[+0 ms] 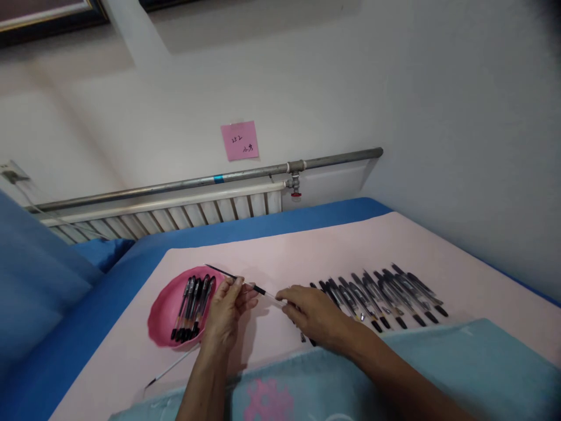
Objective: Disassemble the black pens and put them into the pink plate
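My left hand (228, 310) pinches a thin pen refill (239, 279) that points up and left over the pink sheet (307, 251). My right hand (313, 313) is closed on the other end of it, on what looks like a clear pen barrel (274, 297). A pink dish (164, 318) with several assembled black pens (193, 307) lies just left of my left hand. A row of several black pens and parts (381, 292) lies to the right of my right hand.
A single loose refill (170, 366) lies on the sheet near my left forearm. A light blue cloth (438, 368) covers the near edge. Blue bedding (87, 304), a radiator (175, 213), a pipe (219, 178) and a wall stand behind.
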